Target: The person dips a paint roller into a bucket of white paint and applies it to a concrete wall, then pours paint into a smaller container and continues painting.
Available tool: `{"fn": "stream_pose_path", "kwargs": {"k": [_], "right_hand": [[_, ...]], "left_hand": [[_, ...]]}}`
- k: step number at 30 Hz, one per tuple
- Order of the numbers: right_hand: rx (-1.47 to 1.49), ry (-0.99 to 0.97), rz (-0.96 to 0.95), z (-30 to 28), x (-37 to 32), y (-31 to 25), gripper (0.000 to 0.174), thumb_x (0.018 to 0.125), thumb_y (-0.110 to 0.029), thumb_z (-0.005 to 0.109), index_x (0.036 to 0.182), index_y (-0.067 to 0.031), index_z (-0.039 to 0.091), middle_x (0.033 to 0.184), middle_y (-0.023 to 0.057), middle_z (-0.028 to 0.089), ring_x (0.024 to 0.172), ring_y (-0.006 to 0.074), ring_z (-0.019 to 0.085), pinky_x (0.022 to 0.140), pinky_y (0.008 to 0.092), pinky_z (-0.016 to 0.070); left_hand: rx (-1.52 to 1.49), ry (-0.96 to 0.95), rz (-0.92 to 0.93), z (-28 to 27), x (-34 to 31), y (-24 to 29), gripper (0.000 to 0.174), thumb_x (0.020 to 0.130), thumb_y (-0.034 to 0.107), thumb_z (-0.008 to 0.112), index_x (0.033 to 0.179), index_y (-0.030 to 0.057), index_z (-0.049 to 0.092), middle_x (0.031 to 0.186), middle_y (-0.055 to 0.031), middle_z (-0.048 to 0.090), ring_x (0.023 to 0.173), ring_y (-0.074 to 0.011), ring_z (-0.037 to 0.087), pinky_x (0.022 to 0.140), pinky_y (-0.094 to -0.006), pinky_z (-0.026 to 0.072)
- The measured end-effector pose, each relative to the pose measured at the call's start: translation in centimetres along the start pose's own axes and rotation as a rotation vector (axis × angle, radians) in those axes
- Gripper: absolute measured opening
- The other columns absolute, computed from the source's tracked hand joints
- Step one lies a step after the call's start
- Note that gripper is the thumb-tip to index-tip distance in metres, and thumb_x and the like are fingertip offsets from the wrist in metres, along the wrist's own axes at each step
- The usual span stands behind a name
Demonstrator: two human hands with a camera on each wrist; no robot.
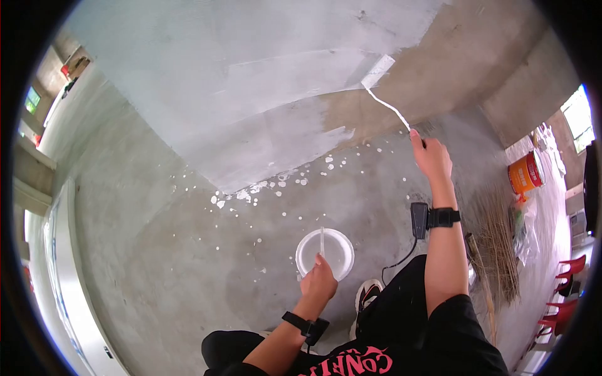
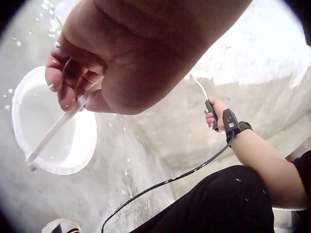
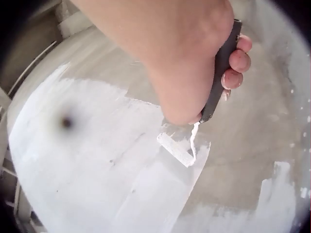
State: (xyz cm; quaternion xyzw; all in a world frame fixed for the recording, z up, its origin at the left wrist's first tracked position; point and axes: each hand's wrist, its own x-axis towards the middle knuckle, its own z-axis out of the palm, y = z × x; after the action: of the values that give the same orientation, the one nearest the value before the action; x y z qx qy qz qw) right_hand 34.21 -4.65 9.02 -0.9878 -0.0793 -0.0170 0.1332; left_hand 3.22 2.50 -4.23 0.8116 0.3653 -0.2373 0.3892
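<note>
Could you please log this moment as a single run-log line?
right hand: grips paint roller against wall | left hand: pinches stick standing in white bucket | floor: paint splatters

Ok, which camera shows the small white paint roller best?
The right wrist view: the small white paint roller sits close up on the grey wall, its dark handle in the right hand. The head view shows it tiny; the left wrist view, only its handle.

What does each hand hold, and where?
The right hand grips the paint roller by its dark handle; the left hand pinches the top end of a white stick in the bucket.
</note>
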Motion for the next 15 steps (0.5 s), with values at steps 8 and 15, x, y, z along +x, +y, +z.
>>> {"fn": "stream_pose_path", "kwargs": {"k": [8,15], "right_hand": [[0.047,0.19,-0.477,0.0,-4.7,-5.9,0.056,0.09,-0.053,0.049,0.069,-0.0025,0.058,0.061,0.0177,0.057,0.063,0.0415,0.055,0.058,0.0482,0.0437],[0.102,0.131,-0.666,-0.4,-8.9,-14.4,0.055,0.089,-0.053,0.051,0.064,-0.0045,0.056,0.059,0.0158,0.058,0.06,0.0395,0.057,0.054,0.0469,0.0446]], "left_hand": [[0.019,-0.019,-0.002,-0.4,0.1,-0.9,0.059,0.084,0.009,0.048,0.137,-0.0051,0.026,0.114,-0.023,0.06,0.104,-0.0361,0.061,0.085,-0.0444,0.0494],[0.004,-0.028,0.055,0.0,0.2,-0.8,0.058,0.084,0.007,0.047,0.137,-0.0056,0.027,0.112,-0.0222,0.061,0.102,-0.0356,0.062,0.084,-0.0436,0.0503]]}}
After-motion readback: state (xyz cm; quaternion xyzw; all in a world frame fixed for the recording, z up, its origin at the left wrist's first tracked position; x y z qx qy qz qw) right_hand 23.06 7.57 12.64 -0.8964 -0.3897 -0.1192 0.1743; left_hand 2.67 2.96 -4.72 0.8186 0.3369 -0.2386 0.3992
